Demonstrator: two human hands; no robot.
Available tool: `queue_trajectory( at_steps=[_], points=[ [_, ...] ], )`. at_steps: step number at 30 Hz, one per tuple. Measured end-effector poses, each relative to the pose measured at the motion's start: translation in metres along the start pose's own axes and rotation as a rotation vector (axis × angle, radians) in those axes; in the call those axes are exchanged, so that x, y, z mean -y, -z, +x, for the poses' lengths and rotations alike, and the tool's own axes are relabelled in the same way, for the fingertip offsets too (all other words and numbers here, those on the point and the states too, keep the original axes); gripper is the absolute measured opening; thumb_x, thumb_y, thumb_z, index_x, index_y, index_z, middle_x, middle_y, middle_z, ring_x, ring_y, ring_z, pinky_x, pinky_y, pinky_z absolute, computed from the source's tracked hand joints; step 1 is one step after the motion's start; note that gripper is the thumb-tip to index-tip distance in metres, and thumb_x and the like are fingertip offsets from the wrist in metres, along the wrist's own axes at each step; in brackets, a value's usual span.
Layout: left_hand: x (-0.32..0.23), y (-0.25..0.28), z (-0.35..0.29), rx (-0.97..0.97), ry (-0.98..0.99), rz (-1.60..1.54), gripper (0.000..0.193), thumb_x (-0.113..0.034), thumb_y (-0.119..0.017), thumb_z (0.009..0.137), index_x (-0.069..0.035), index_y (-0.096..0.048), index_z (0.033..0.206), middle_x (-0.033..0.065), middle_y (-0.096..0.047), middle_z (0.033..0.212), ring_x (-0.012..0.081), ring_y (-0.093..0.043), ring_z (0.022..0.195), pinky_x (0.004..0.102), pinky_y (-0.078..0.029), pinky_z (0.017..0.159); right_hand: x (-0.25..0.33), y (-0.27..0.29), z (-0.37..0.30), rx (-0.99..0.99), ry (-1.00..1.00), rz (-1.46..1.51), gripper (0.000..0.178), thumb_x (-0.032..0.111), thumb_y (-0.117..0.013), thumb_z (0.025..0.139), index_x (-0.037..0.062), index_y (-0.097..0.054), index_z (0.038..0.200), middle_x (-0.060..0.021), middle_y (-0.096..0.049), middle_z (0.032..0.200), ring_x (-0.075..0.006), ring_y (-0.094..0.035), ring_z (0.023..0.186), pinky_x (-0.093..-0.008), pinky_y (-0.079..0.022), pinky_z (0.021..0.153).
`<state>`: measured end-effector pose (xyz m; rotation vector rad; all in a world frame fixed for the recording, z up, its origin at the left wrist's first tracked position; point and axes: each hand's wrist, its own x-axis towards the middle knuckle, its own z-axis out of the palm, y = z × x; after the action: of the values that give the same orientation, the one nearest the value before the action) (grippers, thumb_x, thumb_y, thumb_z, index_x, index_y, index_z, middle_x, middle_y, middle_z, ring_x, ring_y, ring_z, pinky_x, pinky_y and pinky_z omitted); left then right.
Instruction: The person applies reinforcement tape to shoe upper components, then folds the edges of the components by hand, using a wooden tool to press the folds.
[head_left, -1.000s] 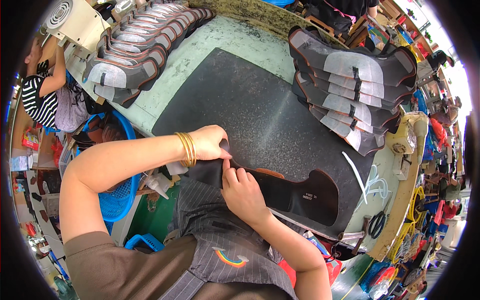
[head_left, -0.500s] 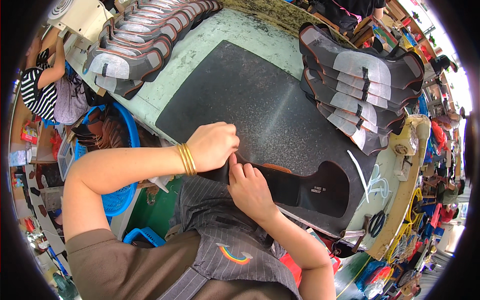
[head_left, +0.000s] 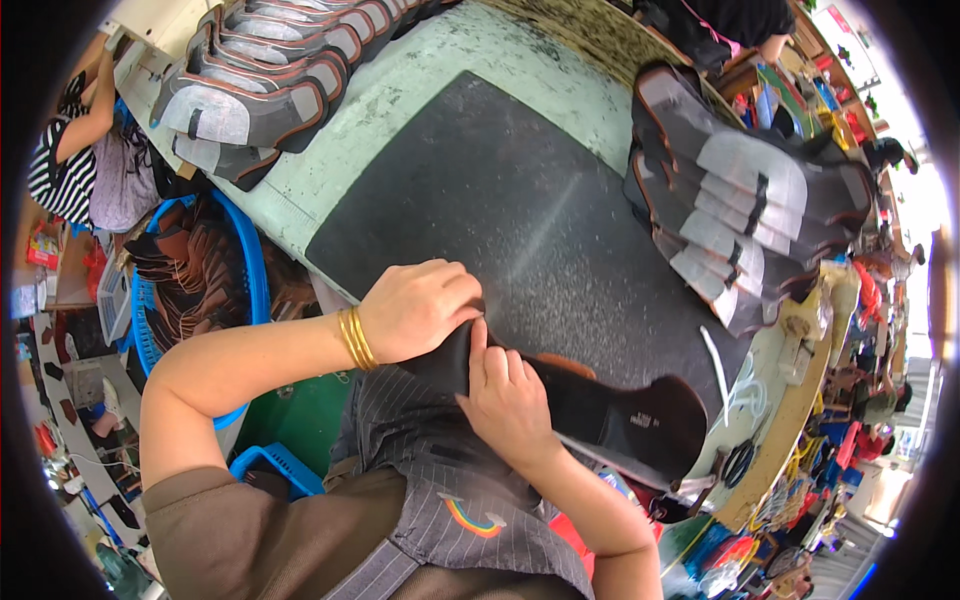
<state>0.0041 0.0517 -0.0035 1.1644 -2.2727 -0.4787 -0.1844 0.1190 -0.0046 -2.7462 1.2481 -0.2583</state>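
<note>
Striped sleeve (head_left: 52, 165) of a co-worker: black-and-white knit, far left of the grip. Basket (head_left: 259, 285): blue plastic, latticed, rounded rim, left of the grip; inside, thin brown curved pieces (head_left: 190, 265), loosely layered. Left stack (head_left: 235, 115): overlapping grey-black curved panels with reddish-brown edges and whitish matte patches, beyond the grip to the left. Worktop (head_left: 395, 85): pale green, scuffed and stained, extending beyond the grip.

Left hand (head_left: 420, 308): grip together, clamped on the upper edge of the dark panel (head_left: 640, 425); smooth gold-coloured bangles (head_left: 357, 338) at the wrist. Panel: black, smooth, faintly glossy, held in front of the body, running rightward from the grip to a broad rounded lobe. Mat (head_left: 480, 180): black, flat, speckled, just beyond the grip. Right hand (head_left: 508, 405): touching the panel beside the left grip, forefinger extended, other fingers curled; cannot tell whether its grip clamps.

Tubing (head_left: 716, 370): white, slender, curling, right of the grip. Right stack (head_left: 755, 190): similar patched panels, fanned, beyond the grip to the right.
</note>
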Motion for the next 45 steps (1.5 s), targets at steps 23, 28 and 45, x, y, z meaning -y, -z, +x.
queue_trajectory(
  at_steps=[23, 28, 45],
  points=[
    [-0.011, -0.008, -0.036, 0.041, -0.087, 0.033, 0.045, -0.025, -0.063, 0.088, 0.000, -0.061, 0.126, 0.0125, -0.056, 0.136, 0.0267, -0.050, 0.128, 0.0351, -0.044, 0.106, -0.014, 0.009, -0.042, -0.169, 0.111, -0.142, 0.036, 0.012, -0.063, 0.077, 0.0021, -0.070, 0.111, -0.0100, -0.065, 0.102, -0.0204, -0.063, 0.087, -0.0288, -0.051, 0.069],
    [-0.015, 0.005, -0.042, 0.245, -0.209, 0.061, 0.072, -0.051, -0.071, 0.077, -0.019, -0.055, 0.139, 0.0137, -0.036, 0.155, 0.0372, -0.033, 0.142, 0.0565, -0.026, 0.115, -0.032, 0.025, -0.061, -0.130, 0.279, -0.097, 0.039, 0.011, -0.061, 0.076, -0.0055, -0.066, 0.111, -0.0140, -0.066, 0.109, -0.0253, -0.066, 0.095, -0.0326, -0.055, 0.083],
    [-0.099, -0.048, 0.001, 0.151, -0.370, 0.123, 0.026, -0.012, -0.065, 0.068, -0.005, -0.069, 0.092, 0.0023, -0.056, 0.078, 0.0191, -0.057, 0.073, 0.0307, -0.048, 0.064, -0.174, 0.076, -0.155, -0.233, -0.810, -0.316, 0.027, 0.010, -0.062, 0.088, 0.0032, -0.063, 0.115, -0.0155, -0.064, 0.115, -0.0355, -0.058, 0.105, -0.0452, -0.049, 0.090]
  ],
)
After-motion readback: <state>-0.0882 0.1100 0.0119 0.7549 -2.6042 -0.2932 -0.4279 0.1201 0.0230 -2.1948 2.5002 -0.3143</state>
